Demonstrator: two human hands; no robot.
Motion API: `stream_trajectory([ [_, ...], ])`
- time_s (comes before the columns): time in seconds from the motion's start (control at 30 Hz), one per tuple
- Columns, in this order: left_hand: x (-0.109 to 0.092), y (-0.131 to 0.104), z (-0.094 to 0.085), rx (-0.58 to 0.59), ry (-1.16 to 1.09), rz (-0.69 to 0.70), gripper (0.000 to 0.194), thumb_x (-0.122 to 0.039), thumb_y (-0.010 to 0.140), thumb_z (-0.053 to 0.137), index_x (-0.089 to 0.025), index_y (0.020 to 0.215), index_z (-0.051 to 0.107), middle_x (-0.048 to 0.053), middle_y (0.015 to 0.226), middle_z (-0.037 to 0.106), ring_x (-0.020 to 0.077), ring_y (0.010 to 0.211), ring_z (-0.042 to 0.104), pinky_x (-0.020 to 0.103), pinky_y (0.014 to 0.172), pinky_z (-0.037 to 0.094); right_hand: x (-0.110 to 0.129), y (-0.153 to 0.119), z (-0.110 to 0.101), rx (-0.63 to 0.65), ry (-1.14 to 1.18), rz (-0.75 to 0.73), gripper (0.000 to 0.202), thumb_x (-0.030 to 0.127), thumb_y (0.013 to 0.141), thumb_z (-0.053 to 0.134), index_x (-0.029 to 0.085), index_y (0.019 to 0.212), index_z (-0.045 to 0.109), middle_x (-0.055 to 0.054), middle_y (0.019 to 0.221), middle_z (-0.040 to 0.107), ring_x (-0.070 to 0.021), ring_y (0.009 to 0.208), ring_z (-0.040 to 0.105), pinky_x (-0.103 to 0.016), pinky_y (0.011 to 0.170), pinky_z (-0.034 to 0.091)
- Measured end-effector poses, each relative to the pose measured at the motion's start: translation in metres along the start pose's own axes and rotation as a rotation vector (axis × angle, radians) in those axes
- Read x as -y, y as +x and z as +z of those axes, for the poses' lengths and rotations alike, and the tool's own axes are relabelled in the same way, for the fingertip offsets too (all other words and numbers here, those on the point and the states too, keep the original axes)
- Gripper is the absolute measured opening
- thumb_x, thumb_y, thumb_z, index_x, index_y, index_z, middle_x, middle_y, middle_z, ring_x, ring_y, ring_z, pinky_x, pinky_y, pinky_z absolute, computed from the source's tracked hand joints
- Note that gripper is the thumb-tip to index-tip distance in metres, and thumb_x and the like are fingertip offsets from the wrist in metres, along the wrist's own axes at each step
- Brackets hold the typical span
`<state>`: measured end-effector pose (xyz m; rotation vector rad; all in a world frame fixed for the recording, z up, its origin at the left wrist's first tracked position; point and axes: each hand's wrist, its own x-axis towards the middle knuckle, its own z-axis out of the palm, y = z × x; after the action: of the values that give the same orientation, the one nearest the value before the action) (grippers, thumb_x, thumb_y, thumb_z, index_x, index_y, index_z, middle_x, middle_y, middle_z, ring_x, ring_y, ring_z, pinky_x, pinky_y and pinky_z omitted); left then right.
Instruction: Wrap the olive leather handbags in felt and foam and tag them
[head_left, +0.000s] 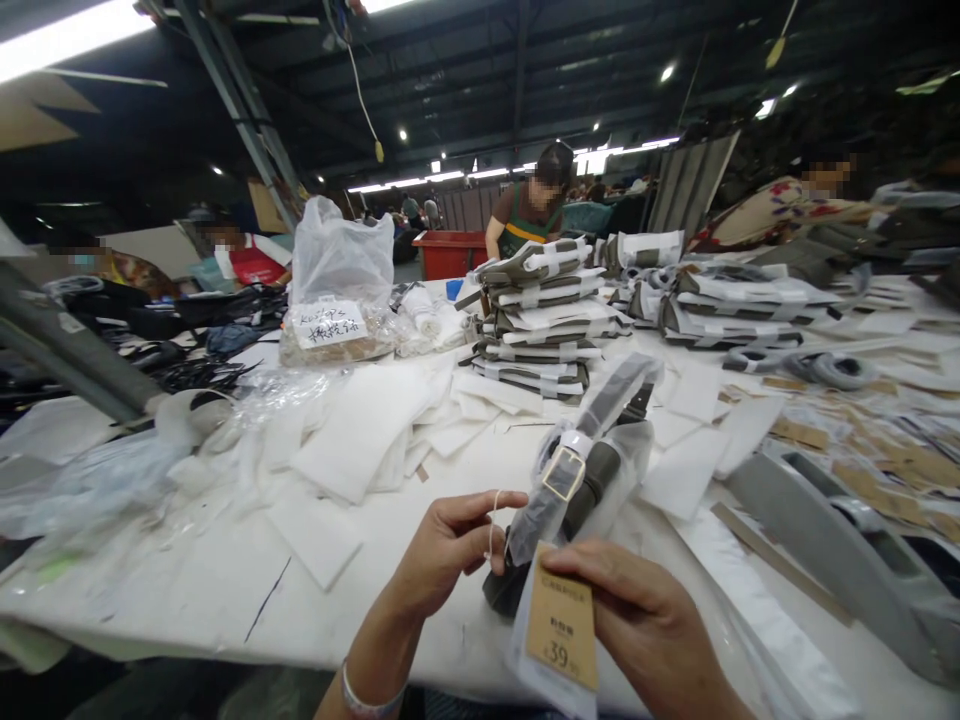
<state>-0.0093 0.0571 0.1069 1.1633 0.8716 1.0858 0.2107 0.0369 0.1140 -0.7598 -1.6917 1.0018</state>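
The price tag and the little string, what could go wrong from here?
The string looped on the left hand might slip off or tangle. It could also snag on the gold buckle close by. The right hand might bend the price tag if it pinches too hard.

The flat white tabletop (pixel 375 590) offers passage left of the standing dark strap bundle in clear plastic (pixel 592 480), which blocks straight ahead.

A red bin (pixel 450 256) stands behind the white-covered table (pixel 420 545).
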Motion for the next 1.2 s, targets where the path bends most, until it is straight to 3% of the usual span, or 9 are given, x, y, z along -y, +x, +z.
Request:
stream_trajectory([
  [0.1,-0.005,-0.003,0.002,0.002,0.017,0.054,0.05,-0.049,0.074,0.082,-0.019,0.113,0.074,0.001,0.061,0.066,0.0082,0.053,0.048,0.018,0.05,0.034,0.004,0.005,-0.002,-0.054,-0.23,-0.16,0.031,0.015,0.091,0.063,0.033,0.115,0.072,0.0,0.09,0.072,-0.0119,0.079,0.069,-0.017,0.069,0.056],
  [0.2,-0.01,-0.006,0.004,-0.011,0.005,0.145,0.053,-0.056,0.069,0.082,-0.019,0.107,0.077,0.007,0.089,0.074,0.0153,0.075,0.061,0.023,0.068,0.048,0.01,0.011,-0.005,-0.104,-0.448,-0.238,0.029,0.015,0.092,0.061,0.029,0.116,0.071,-0.002,0.09,0.069,-0.0138,0.081,0.066,-0.021,0.071,0.055],
  [0.27,-0.012,-0.009,0.007,-0.03,-0.002,0.204,0.048,-0.054,0.071,0.082,-0.02,0.105,0.078,0.008,0.103,0.074,0.0195,0.09,0.065,0.027,0.083,0.051,0.014,0.014,-0.007,-0.102,-0.552,-0.259,0.024,0.016,0.093,0.06,0.028,0.112,0.071,-0.002,0.089,0.067,-0.0151,0.082,0.064,-0.024,0.071,0.053],
  [0.37,-0.014,-0.012,0.012,-0.032,-0.028,0.259,0.04,-0.049,0.075,0.08,-0.022,0.105,0.077,0.007,0.106,0.074,0.0223,0.1,0.066,0.03,0.093,0.05,0.018,0.016,-0.007,-0.056,-0.647,-0.248,0.017,0.019,0.094,0.059,0.026,0.105,0.07,-0.002,0.084,0.065,-0.0156,0.078,0.062,-0.026,0.067,0.049],
  [0.47,-0.018,-0.014,0.018,-0.028,0.014,0.302,0.038,-0.047,0.078,0.079,-0.022,0.106,0.077,0.007,0.107,0.074,0.0236,0.104,0.066,0.031,0.094,0.05,0.023,0.017,-0.007,-0.03,-0.734,-0.248,0.012,0.021,0.095,0.058,0.026,0.099,0.069,0.0,0.08,0.062,-0.0157,0.074,0.059,-0.027,0.065,0.044],
  [0.7,-0.033,-0.026,0.029,-0.076,0.395,0.38,0.031,-0.034,0.08,0.08,-0.026,0.109,0.074,0.006,0.111,0.073,0.0231,0.107,0.065,0.032,0.098,0.048,0.038,0.021,-0.005,-0.016,-0.87,-0.236,0.016,0.02,0.093,0.055,0.024,0.083,0.065,0.0,0.076,0.06,-0.0162,0.071,0.055,-0.029,0.064,0.036],
  [0.9,-0.037,-0.028,0.033,-0.094,0.393,0.332,0.031,-0.037,0.081,0.078,-0.025,0.109,0.072,0.005,0.112,0.071,0.0224,0.109,0.065,0.031,0.099,0.049,0.045,0.026,-0.002,-0.062,-0.893,-0.247,0.02,0.019,0.09,0.055,0.023,0.073,0.065,0.0,0.073,0.061,-0.0174,0.072,0.054,-0.031,0.066,0.033],
  [1.07,-0.045,-0.03,0.041,-0.076,0.523,0.335,0.049,-0.027,0.071,0.087,-0.027,0.116,0.068,0.005,0.121,0.065,0.0235,0.118,0.058,0.03,0.102,0.046,0.043,0.029,0.0,-0.097,-0.884,-0.255,0.02,0.02,0.088,0.057,0.024,0.071,0.067,0.0,0.068,0.059,-0.0178,0.068,0.055,-0.032,0.064,0.031],
  [1.2,-0.045,-0.027,0.047,-0.203,0.568,0.352,0.02,-0.024,0.085,0.073,-0.024,0.105,0.07,0.005,0.107,0.069,0.0197,0.104,0.065,0.026,0.09,0.053,0.039,0.03,-0.002,-0.037,-0.835,-0.315,0.019,0.02,0.092,0.057,0.024,0.081,0.071,0.0,0.068,0.06,-0.0176,0.067,0.056,-0.031,0.062,0.033],
])
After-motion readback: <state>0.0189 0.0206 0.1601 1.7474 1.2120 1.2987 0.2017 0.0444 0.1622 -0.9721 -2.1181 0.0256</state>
